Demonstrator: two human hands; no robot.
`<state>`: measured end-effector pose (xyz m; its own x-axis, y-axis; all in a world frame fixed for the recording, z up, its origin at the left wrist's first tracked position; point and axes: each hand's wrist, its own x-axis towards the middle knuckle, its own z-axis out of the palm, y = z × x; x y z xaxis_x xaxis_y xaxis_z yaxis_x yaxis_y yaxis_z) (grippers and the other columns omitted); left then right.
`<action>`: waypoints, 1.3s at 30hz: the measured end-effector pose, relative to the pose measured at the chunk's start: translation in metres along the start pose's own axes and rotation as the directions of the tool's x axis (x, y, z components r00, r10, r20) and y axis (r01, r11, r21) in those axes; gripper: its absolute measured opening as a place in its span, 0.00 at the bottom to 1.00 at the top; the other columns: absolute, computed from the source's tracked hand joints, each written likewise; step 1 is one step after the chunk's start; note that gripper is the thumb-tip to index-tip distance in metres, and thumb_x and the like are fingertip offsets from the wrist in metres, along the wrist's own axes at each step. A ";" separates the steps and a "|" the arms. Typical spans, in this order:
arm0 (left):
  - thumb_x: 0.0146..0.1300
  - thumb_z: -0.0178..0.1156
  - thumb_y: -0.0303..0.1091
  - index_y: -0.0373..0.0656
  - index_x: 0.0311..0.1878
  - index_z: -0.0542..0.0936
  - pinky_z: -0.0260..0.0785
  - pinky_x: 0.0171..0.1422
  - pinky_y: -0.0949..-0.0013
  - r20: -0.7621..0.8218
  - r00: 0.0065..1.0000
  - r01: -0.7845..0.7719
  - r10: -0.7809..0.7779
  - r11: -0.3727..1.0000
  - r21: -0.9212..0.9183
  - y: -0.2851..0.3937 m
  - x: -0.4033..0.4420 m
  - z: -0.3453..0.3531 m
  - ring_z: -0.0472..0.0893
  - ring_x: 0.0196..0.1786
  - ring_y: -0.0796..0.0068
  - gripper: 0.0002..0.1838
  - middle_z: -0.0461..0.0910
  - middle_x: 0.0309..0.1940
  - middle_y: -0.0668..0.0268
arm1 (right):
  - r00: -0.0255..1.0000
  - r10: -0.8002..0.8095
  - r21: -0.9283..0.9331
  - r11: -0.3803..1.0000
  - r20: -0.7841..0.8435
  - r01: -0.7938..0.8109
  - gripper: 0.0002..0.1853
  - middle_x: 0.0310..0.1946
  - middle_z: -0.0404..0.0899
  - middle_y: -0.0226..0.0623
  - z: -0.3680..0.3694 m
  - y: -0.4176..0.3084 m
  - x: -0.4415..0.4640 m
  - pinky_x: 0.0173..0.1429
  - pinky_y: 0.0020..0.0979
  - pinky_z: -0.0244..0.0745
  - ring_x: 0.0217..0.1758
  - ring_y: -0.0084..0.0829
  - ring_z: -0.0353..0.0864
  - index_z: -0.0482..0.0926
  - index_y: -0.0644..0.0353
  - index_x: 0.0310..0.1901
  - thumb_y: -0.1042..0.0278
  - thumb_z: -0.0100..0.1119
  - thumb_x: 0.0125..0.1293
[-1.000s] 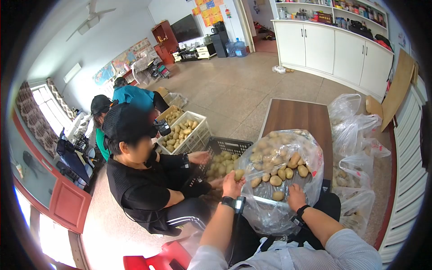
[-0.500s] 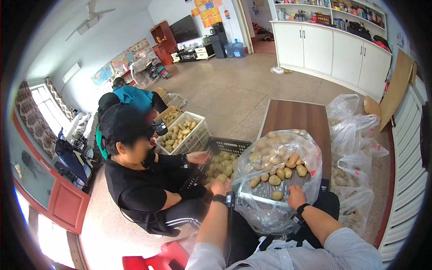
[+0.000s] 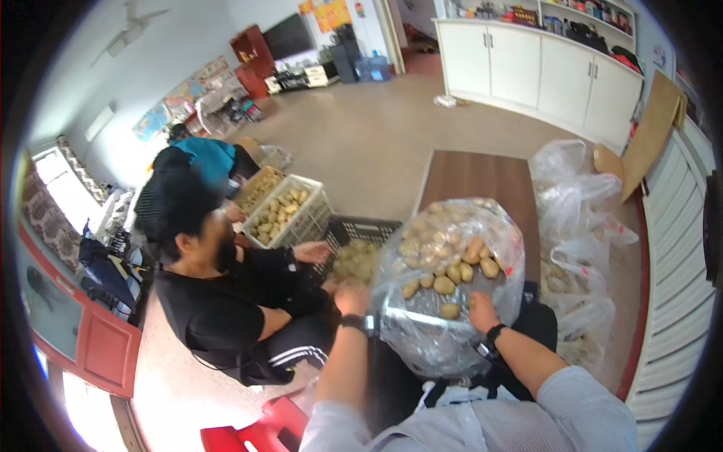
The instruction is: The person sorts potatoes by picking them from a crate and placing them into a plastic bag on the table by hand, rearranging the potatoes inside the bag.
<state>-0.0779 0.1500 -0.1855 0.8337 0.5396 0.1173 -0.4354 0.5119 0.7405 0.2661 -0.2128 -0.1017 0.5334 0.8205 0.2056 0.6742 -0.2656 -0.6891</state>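
A large clear plastic bag (image 3: 422,343) stands open in front of me, with several potatoes (image 3: 444,285) inside. My right hand (image 3: 482,313) is at the bag's near right side, its fingers bent beside a potato; whether they grip anything is unclear. Left of the bag, my left hand (image 3: 352,297) reaches to the near edge of a dark crate (image 3: 365,226) of potatoes. Motion blurs its fingers, and what they hold, if anything, cannot be made out. A co-worker's hand (image 3: 312,251) is over the crate's left side.
A co-worker in black (image 3: 218,301) sits close on my left, with others behind. White crate (image 3: 320,207) with potatoes stands beyond. A brown table (image 3: 478,177) extends behind the bag. Filled plastic bags (image 3: 576,264) line the floor at right; a red stool (image 3: 263,429) is lower left.
My left hand, holding a potato earlier, has moved left and down to the dark crate. My right hand has stayed by the bag. The whole view has shifted slightly.
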 end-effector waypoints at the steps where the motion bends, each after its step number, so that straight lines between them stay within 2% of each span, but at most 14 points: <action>1: 0.67 0.52 0.44 0.46 0.33 0.81 0.72 0.41 0.56 -0.510 0.775 -0.110 0.373 0.874 0.473 -0.010 -0.003 0.078 0.80 0.38 0.58 0.15 0.80 0.33 0.61 | 1.000 -0.011 0.004 1.000 -0.010 0.011 0.18 0.43 0.77 0.54 0.003 0.006 -0.001 0.58 0.47 0.71 0.51 0.57 0.74 0.75 0.61 0.47 0.82 0.55 0.52; 3: 0.68 0.53 0.39 0.42 0.39 0.79 0.74 0.39 0.59 -0.742 0.569 -0.082 0.354 0.922 0.378 0.009 0.004 0.161 0.81 0.36 0.60 0.11 0.80 0.35 0.61 | 1.000 -0.001 0.027 1.000 -0.020 0.002 0.17 0.42 0.77 0.54 -0.003 -0.001 -0.003 0.57 0.48 0.71 0.50 0.57 0.74 0.75 0.61 0.47 0.81 0.56 0.54; 8: 0.71 0.49 0.31 0.35 0.55 0.75 0.76 0.28 0.67 -0.819 0.526 0.038 0.229 0.956 0.291 0.026 0.008 0.236 0.82 0.31 0.65 0.14 0.80 0.44 0.59 | 0.998 0.061 0.032 0.998 -0.020 -0.060 0.15 0.42 0.82 0.54 -0.009 -0.009 -0.008 0.52 0.49 0.74 0.48 0.56 0.79 0.75 0.60 0.49 0.74 0.58 0.59; 12: 0.71 0.51 0.31 0.36 0.59 0.72 0.76 0.33 0.66 -0.781 0.617 0.193 0.099 0.943 0.272 0.036 0.005 0.271 0.82 0.34 0.66 0.16 0.79 0.46 0.58 | 0.974 0.183 0.160 0.966 0.135 -0.203 0.20 0.39 0.83 0.48 -0.004 -0.012 0.002 0.46 0.42 0.78 0.45 0.47 0.84 0.74 0.60 0.54 0.68 0.63 0.61; 14: 0.70 0.51 0.31 0.36 0.57 0.72 0.73 0.30 0.68 -0.729 0.682 0.206 0.062 0.940 0.272 0.029 0.006 0.270 0.82 0.32 0.67 0.16 0.79 0.45 0.59 | 0.890 0.366 0.379 0.809 0.273 -0.449 0.19 0.37 0.83 0.44 -0.014 -0.029 0.006 0.39 0.36 0.80 0.38 0.36 0.86 0.74 0.62 0.53 0.68 0.63 0.62; 15: 0.70 0.51 0.31 0.36 0.57 0.72 0.73 0.30 0.68 -0.730 0.681 0.208 0.061 0.940 0.272 0.027 0.008 0.273 0.82 0.32 0.67 0.16 0.79 0.45 0.59 | 0.911 0.336 0.368 0.837 0.241 -0.406 0.17 0.36 0.82 0.41 -0.010 -0.027 0.006 0.33 0.30 0.79 0.34 0.27 0.86 0.73 0.64 0.53 0.68 0.62 0.65; 19: 0.68 0.55 0.35 0.37 0.55 0.73 0.71 0.29 0.69 -0.677 0.730 0.377 -0.091 0.880 0.289 0.019 0.015 0.299 0.82 0.31 0.69 0.16 0.79 0.44 0.61 | 0.920 0.293 0.411 0.829 0.259 -0.379 0.17 0.35 0.82 0.38 -0.025 -0.068 0.013 0.31 0.29 0.77 0.30 0.27 0.84 0.73 0.65 0.52 0.64 0.61 0.67; 24: 0.69 0.55 0.45 0.40 0.55 0.73 0.73 0.31 0.69 -0.591 0.763 0.531 -0.261 0.776 0.342 0.014 0.011 0.325 0.83 0.34 0.67 0.20 0.79 0.45 0.60 | 0.839 0.176 0.512 0.721 0.515 -0.466 0.18 0.31 0.79 0.31 -0.027 -0.122 0.022 0.28 0.24 0.73 0.24 0.20 0.74 0.74 0.64 0.52 0.56 0.56 0.72; 26: 0.69 0.54 0.47 0.40 0.55 0.72 0.74 0.32 0.68 -0.593 0.755 0.540 -0.279 0.777 0.322 0.014 0.009 0.322 0.83 0.35 0.67 0.21 0.79 0.44 0.61 | 0.818 0.107 0.524 0.719 0.565 -0.456 0.17 0.30 0.78 0.30 -0.029 -0.144 0.023 0.30 0.24 0.73 0.24 0.19 0.73 0.74 0.63 0.51 0.56 0.52 0.75; 29: 0.74 0.49 0.45 0.40 0.55 0.73 0.75 0.34 0.67 -0.279 0.840 0.510 -0.466 0.853 0.110 0.011 0.017 0.316 0.82 0.37 0.69 0.18 0.79 0.43 0.61 | 0.810 -0.024 0.544 0.753 0.585 -0.371 0.17 0.32 0.80 0.31 -0.031 -0.160 0.030 0.33 0.23 0.73 0.27 0.19 0.75 0.72 0.63 0.55 0.58 0.48 0.77; 32: 0.74 0.49 0.44 0.40 0.52 0.74 0.73 0.33 0.69 -0.174 0.888 0.454 -0.426 0.873 0.178 0.013 0.015 0.305 0.81 0.36 0.71 0.17 0.80 0.41 0.61 | 0.877 -0.036 0.663 0.669 0.479 -0.335 0.17 0.33 0.80 0.32 -0.020 -0.165 0.026 0.33 0.24 0.72 0.28 0.19 0.75 0.73 0.63 0.56 0.59 0.48 0.77; 36: 0.73 0.53 0.41 0.39 0.49 0.76 0.72 0.25 0.72 -0.365 0.846 0.441 -0.388 0.895 0.072 0.016 0.012 0.310 0.78 0.25 0.75 0.15 0.81 0.34 0.63 | 0.943 -0.028 0.551 0.817 0.332 -0.170 0.15 0.33 0.82 0.36 -0.011 -0.145 0.023 0.36 0.28 0.74 0.30 0.28 0.80 0.75 0.63 0.54 0.63 0.50 0.75; 38: 0.72 0.54 0.39 0.38 0.50 0.76 0.72 0.26 0.72 -0.405 0.848 0.371 -0.341 0.929 -0.005 0.014 0.013 0.300 0.78 0.26 0.75 0.14 0.80 0.34 0.63 | 0.965 -0.192 0.295 0.946 0.177 0.134 0.13 0.38 0.82 0.43 -0.010 -0.134 0.021 0.43 0.36 0.76 0.40 0.40 0.82 0.78 0.62 0.52 0.69 0.55 0.68; 39: 0.72 0.54 0.39 0.38 0.50 0.76 0.72 0.26 0.72 -0.412 0.849 0.364 -0.332 0.931 -0.001 0.016 0.013 0.300 0.78 0.26 0.75 0.14 0.80 0.34 0.63 | 0.963 -0.201 0.302 0.943 0.178 0.141 0.13 0.38 0.82 0.43 -0.012 -0.128 0.021 0.43 0.36 0.76 0.40 0.40 0.82 0.78 0.62 0.52 0.69 0.55 0.68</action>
<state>0.0275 -0.0355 0.0263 0.7119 0.5636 -0.4189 -0.1024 0.6735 0.7320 0.1968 -0.1679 -0.0014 0.2868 0.9341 0.2128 0.5566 0.0183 -0.8306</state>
